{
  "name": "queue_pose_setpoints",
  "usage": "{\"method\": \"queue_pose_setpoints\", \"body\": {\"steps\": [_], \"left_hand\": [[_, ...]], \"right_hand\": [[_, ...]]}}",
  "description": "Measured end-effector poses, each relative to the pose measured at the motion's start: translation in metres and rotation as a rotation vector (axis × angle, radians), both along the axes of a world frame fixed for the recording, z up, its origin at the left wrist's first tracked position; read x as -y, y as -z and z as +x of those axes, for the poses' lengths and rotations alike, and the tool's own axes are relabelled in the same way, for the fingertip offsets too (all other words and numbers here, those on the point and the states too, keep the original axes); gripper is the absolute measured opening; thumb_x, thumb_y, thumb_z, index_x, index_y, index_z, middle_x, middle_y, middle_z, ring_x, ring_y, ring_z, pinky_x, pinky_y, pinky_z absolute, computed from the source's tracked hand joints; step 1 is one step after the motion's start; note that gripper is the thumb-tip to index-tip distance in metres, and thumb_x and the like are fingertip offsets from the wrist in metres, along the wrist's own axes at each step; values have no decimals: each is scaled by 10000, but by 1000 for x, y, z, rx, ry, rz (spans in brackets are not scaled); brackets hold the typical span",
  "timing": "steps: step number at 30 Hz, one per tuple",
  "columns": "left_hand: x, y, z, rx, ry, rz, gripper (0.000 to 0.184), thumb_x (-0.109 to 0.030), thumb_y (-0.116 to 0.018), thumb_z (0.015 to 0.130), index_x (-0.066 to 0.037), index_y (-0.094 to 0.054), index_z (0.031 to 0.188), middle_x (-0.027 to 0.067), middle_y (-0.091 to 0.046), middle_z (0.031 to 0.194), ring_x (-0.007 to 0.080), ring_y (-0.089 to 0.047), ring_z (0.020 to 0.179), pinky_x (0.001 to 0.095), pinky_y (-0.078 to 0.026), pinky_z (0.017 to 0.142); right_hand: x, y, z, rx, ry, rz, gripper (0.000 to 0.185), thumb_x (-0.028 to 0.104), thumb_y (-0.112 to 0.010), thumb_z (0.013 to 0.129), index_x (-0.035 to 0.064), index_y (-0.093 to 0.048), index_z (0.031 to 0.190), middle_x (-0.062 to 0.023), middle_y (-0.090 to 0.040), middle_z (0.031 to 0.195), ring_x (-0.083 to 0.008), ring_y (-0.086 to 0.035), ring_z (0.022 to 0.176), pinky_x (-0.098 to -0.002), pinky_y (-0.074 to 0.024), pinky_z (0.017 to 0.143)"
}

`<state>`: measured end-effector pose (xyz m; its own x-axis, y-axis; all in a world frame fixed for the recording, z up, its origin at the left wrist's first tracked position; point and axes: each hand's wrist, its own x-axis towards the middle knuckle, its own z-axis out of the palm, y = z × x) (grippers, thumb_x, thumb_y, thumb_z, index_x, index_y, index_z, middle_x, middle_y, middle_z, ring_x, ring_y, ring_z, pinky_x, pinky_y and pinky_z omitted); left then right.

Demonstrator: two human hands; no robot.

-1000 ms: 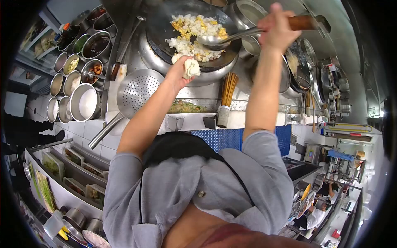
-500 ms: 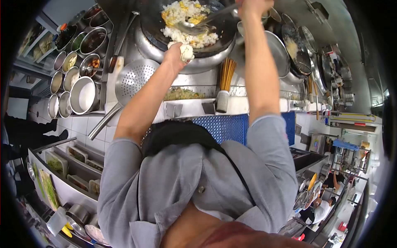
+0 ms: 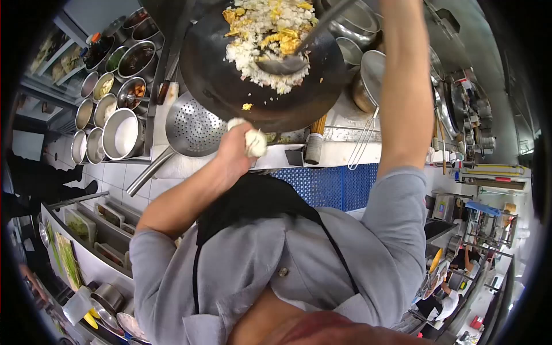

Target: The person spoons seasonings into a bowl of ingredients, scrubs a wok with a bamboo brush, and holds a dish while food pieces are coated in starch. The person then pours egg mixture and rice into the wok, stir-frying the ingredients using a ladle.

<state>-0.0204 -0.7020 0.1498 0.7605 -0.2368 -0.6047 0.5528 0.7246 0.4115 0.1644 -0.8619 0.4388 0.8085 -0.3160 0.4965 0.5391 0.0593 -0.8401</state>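
Observation:
My left hand (image 3: pixel 236 150) is closed around a bunched white cloth (image 3: pixel 255 142) at the near rim of a dark wok (image 3: pixel 210 72), which is tilted toward me. White rice with yellow egg (image 3: pixel 261 43) lies in the wok, some of it lifted above the metal. The bowl of a ladle (image 3: pixel 282 66) rests at the near side of the rice, and its handle runs up to the right. My right hand is beyond the top edge; only the forearm shows.
A perforated strainer (image 3: pixel 195 123) lies left of the wok. Metal pots (image 3: pixel 122 133) of ingredients stand farther left. Bamboo sticks in a holder (image 3: pixel 314 148) and a wire-handled pan (image 3: pixel 371 80) are at the right. Co-workers (image 3: pixel 445 305) are at the lower right.
The wok has come toward me and tilted, together with my left hand and the cloth. My right hand has gone up out of view. The rice has spread upward.

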Motion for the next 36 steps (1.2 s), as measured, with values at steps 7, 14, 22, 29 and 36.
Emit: {"method": "queue_pose_setpoints", "body": {"steps": [7,14,22,29,36], "left_hand": [[27,67,87,132,-47,32,61,-131,-552,835,-98,-566,885,69,-627,780,217,-627,641,385,-515,508],[16,-15,19,28,-18,-22,112,-206,-485,903,-129,-567,899,48,-632,779,200,-626,647,361,-510,486],[10,-41,68,-2,150,65,201,-285,-413,925,-165,-571,892,-4,-608,715,147,-572,586,270,-368,409],[21,62,72,158,-112,-43,129,-168,-449,897,-104,-556,931,47,-613,757,198,-609,649,351,-498,511],[2,-52,63,0,124,18,130,-231,-468,885,-173,-583,867,17,-612,727,191,-614,689,340,-465,542]], "right_hand": [[-14,65,3,120,73,27,212,75,-653,780,81,-454,709,-2,-418,487,-145,-408,336,-284,-331,307],[12,119,10,357,-136,189,234,67,-655,817,107,-454,705,10,-417,498,-113,-370,341,-266,-332,337],[-11,73,-87,159,-218,158,272,79,-644,830,134,-421,684,20,-370,473,-104,-373,339,-254,-324,321],[-9,89,-7,237,-65,196,255,93,-666,800,121,-434,699,7,-384,477,-138,-369,324,-286,-331,312],[8,5,-35,52,-181,17,204,115,-665,790,95,-486,693,5,-397,467,-139,-386,325,-271,-309,316]]}}
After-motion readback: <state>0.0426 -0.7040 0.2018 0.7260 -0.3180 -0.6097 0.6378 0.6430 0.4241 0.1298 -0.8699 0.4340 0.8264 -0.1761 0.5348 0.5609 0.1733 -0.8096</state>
